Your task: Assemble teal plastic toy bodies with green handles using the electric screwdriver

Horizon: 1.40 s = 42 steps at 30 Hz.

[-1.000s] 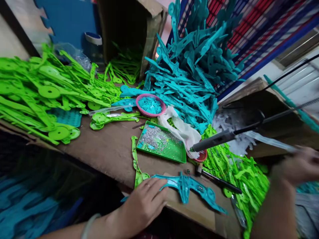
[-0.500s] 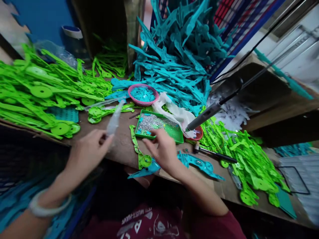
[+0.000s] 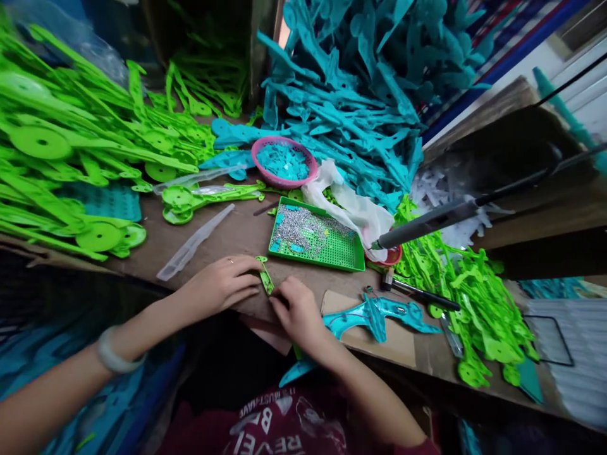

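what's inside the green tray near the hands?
The green tray holds a heap of small silvery metal bits, maybe screws, plus a few teal plastic pieces. Its perforated floor shows at the right; under the heap is hidden.

Green strip – glossy plastic; bench – matt wood.

Your left hand lies palm down, fingers stretched to the right and slightly curled, the wrist ringed by a pale bangle. Your right hand sits just beside it, knuckles up, fingers bent inward. Both forearms angle in from below, converging near the fingertips.
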{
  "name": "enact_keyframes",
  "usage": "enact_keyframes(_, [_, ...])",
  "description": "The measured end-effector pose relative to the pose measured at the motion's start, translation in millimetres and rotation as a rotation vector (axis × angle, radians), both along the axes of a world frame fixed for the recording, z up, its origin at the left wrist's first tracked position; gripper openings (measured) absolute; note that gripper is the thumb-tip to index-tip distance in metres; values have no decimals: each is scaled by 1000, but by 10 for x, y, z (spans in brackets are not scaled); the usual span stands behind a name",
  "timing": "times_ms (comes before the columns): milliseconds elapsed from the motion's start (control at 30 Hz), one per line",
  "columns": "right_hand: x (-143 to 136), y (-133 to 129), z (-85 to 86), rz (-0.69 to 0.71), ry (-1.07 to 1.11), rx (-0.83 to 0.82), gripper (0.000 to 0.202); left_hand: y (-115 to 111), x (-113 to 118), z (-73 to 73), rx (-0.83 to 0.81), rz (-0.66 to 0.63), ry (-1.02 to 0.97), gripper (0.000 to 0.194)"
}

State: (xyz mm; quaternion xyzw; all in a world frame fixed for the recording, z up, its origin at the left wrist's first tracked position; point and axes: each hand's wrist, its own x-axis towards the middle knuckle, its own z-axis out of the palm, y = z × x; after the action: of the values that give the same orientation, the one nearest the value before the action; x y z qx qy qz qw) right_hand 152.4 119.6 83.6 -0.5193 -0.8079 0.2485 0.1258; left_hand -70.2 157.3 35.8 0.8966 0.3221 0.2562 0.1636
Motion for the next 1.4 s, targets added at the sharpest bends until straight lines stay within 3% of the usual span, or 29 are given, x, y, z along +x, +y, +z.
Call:
enact_keyframes(100, [24,15,7,-15,86,-47,13,-38,21,-38,-4,10,-45,26])
enact_keyframes(233, [-13,37,-16,-34,46,-58,12,-2,125,22,-73,-19,-50,22])
enact_keyframes(467, [18,-123,66,156,-223,56,20,73,228,167,-33,-20,98,18])
enact_keyframes(700, [173,-254,53,171,-179,70,26,68,273,207,-56,2,192,15])
enact_keyframes(900, [144,-199,49,197,-167,53,16,41,226,282,-62,-29,192,21])
enact_keyframes(967, [202,-188,89,216,-141,39,17,-2,109,382,-49,50,129,25])
enact_keyframes(1033, [294,-215,142,232,-90,31,23,-51,-57,494,-18,317,97,28])
enact_keyframes(1100, [387,-269,186,211,-48,45,26,-84,-224,572,0,638,195,37])
enact_keyframes(1133, [419,-299,199,189,-47,64,24,-88,-292,589,-22,738,281,45])
enact_keyframes(1233, [426,-361,184,150,-119,137,22,-56,-408,569,-184,789,434,57])
enact_keyframes(1400, [261,-373,23,172,-265,203,15,-51,-394,557,-297,803,330,51])
